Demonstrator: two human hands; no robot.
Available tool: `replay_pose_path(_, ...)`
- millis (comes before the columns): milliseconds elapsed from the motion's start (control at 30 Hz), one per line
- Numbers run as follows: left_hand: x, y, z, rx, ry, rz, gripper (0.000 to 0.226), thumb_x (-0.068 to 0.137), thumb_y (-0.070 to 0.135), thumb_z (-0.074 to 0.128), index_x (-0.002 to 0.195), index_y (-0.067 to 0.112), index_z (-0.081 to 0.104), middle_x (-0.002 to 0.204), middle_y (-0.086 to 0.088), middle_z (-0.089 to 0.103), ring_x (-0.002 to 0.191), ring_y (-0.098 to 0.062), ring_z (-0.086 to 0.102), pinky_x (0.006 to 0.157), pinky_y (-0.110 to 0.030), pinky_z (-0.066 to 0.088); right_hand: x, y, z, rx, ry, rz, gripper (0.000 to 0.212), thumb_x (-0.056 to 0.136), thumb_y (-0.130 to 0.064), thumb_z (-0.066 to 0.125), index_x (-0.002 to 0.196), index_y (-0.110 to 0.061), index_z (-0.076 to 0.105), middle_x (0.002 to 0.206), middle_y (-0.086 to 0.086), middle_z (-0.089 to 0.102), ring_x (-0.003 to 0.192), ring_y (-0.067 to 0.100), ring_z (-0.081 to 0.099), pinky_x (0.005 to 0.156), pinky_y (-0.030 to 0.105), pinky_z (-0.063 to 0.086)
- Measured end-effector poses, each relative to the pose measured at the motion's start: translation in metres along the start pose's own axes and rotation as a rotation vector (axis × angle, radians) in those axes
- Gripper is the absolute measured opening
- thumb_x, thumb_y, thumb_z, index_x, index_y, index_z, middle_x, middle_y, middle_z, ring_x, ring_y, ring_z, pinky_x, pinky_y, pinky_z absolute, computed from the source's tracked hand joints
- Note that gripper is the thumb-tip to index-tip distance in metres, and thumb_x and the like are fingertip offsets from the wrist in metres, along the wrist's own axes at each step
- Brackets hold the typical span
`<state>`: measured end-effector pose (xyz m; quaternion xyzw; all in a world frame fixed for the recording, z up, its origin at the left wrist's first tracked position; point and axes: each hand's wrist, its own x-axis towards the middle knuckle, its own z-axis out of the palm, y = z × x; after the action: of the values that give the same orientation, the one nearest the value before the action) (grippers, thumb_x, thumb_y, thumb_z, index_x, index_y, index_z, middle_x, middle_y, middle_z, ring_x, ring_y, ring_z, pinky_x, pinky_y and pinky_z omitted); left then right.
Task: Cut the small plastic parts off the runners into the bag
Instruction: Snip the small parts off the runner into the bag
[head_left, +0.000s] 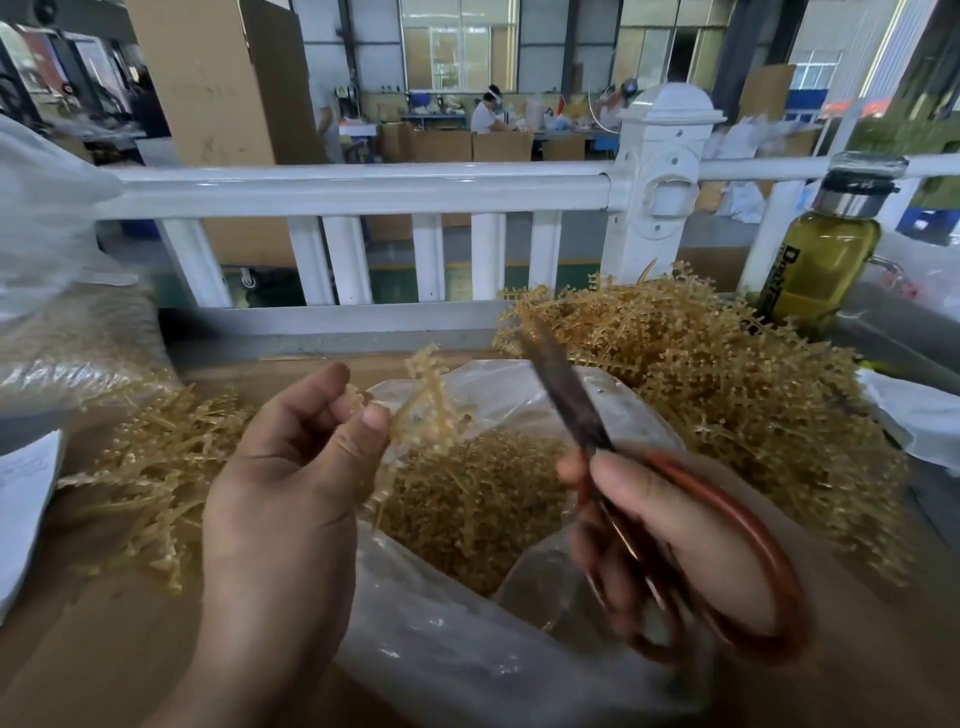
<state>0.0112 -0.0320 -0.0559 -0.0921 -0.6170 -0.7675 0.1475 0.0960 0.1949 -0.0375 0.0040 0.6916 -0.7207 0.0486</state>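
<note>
My left hand (291, 467) pinches a tan plastic runner (428, 400) with small beaded parts, holding it above the open clear plastic bag (441, 639). Inside the bag lies a heap of cut tan parts (467, 499). My right hand (675, 540) grips red-handled scissors (576, 400); the dark blades point up and away, closed or nearly closed, just right of the runner. The scissors and this hand are blurred.
A big pile of tan runners (727, 395) lies right of the bag, a smaller pile (161, 462) lies left. A green glass bottle (826, 260) stands at the far right. Behind the brown tabletop runs a white railing (363, 187). More plastic bags (47, 270) sit at the left.
</note>
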Motion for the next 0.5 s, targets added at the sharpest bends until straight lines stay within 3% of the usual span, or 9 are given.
replay_pose_path(33, -0.003, 0.000, 0.002, 0.034, -0.013, 0.028, 0.046, 0.072, 0.041, 0.087, 0.115, 0.040, 0.072, 0.095, 0.007, 0.070, 0.086, -0.011, 0.069, 0.069, -0.020, 0.057, 0.005, 0.005, 0.007, 0.112, 0.029, -0.070, 0.068, 0.063, -0.066, 0.083, 0.109, -0.019, 0.065, 0.083, 0.018, 0.070, 0.055, 0.029, 0.064, 0.056, 0.043, 0.047)
replay_pose_path(100, -0.008, 0.000, 0.005, 0.157, 0.000, 0.108, 0.047, 0.069, 0.051, 0.082, 0.114, 0.048, 0.070, 0.092, 0.011, 0.069, 0.083, -0.010, 0.068, 0.068, -0.026, 0.055, 0.011, 0.012, 0.021, 0.229, 0.052, -0.214, 0.061, 0.067, -0.056, 0.087, 0.114, -0.026, 0.064, 0.090, 0.018, 0.071, 0.071, 0.035, 0.070, 0.063, 0.046, 0.053)
replay_pose_path(167, -0.015, 0.002, 0.009, 0.257, 0.008, 0.188, 0.048, 0.069, 0.059, 0.076, 0.115, 0.052, 0.068, 0.090, 0.012, 0.070, 0.080, -0.007, 0.068, 0.070, -0.027, 0.055, 0.012, 0.017, 0.032, 0.129, 0.121, -0.355, 0.053, 0.073, -0.050, 0.085, 0.119, -0.034, 0.062, 0.096, 0.013, 0.072, 0.082, 0.036, 0.073, 0.069, 0.045, 0.057)
replay_pose_path(233, -0.023, 0.002, 0.012, 0.309, -0.034, 0.250, 0.046, 0.071, 0.059, 0.074, 0.116, 0.053, 0.066, 0.091, 0.009, 0.069, 0.081, -0.010, 0.068, 0.073, -0.032, 0.056, 0.012, 0.018, 0.040, 0.072, 0.213, -0.438, 0.044, 0.079, -0.041, 0.082, 0.118, -0.036, 0.063, 0.098, 0.003, 0.070, 0.082, 0.030, 0.074, 0.069, 0.038, 0.059)
replay_pose_path(367, -0.033, 0.006, 0.016, 0.289, -0.118, 0.289, 0.045, 0.071, 0.057, 0.077, 0.114, 0.050, 0.067, 0.093, 0.003, 0.069, 0.083, -0.019, 0.068, 0.086, -0.050, 0.057, 0.010, 0.019, 0.043, 0.051, 0.330, -0.463, 0.040, 0.073, -0.035, 0.080, 0.110, -0.042, 0.065, 0.093, -0.005, 0.070, 0.075, 0.022, 0.074, 0.066, 0.029, 0.058)
replay_pose_path(500, -0.034, 0.021, 0.017, 0.182, -0.320, 0.135, 0.062, 0.054, 0.076, 0.082, 0.108, 0.048, 0.069, 0.103, 0.004, 0.075, 0.088, -0.010, 0.072, 0.074, -0.022, 0.059, 0.007, 0.012, 0.036, 0.063, 0.322, -0.490, 0.038, 0.070, -0.030, 0.077, 0.104, -0.041, 0.067, 0.087, -0.006, 0.069, 0.076, 0.015, 0.070, 0.068, 0.026, 0.055)
